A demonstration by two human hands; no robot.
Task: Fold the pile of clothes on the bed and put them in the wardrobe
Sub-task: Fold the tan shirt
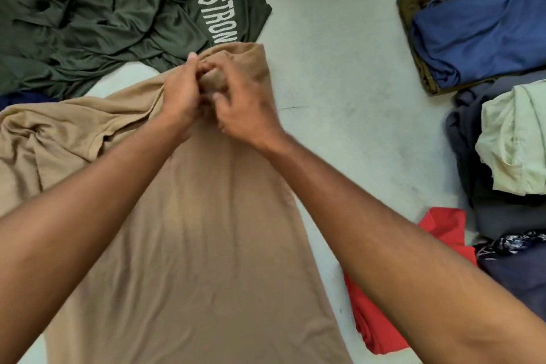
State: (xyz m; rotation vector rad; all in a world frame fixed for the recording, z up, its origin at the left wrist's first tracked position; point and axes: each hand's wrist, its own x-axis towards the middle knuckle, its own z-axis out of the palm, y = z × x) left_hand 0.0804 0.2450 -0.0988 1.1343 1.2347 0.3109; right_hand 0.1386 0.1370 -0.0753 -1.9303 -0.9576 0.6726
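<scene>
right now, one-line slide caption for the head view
Left hand and right hand pinch the far end of a tan shirt lying on the bed.

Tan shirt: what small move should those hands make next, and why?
Probably draw the hands apart to spread the pinched cloth flat. The left hand and right hand both pinch a bunched bit at the far end of the tan shirt, and its left side lies crumpled.
</scene>
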